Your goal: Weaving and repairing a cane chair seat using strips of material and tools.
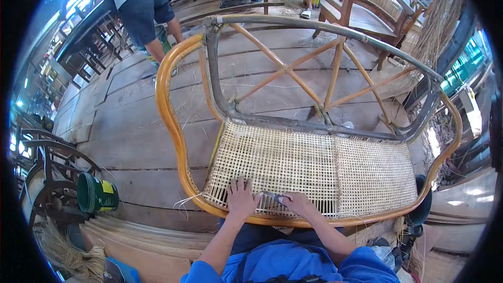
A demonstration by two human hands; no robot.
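Observation:
In front of me stands a rattan bench with an orange-brown bent frame (178,147) and a pale woven cane seat (277,157). My left hand (240,198) lies flat on the front left of the weave, fingers spread. Just to its right, my right hand (297,204) is closed around a small dark grey hand tool (272,196), whose exact kind I cannot make out. The tool lies low over the weave, pointing toward my left hand. Near the front rail, the weave between and below my hands shows wider gaps. Loose cane strands (189,199) stick out at the left front corner.
The bench's crossed-pole back (285,68) rises beyond the seat. A green bucket (96,193) lies tipped at the left beside dark chair frames (52,162). Planks (141,236) and fibre bundles (68,246) lie near me. Another person (141,15) stands far left; a wooden armchair (361,10) stands far right.

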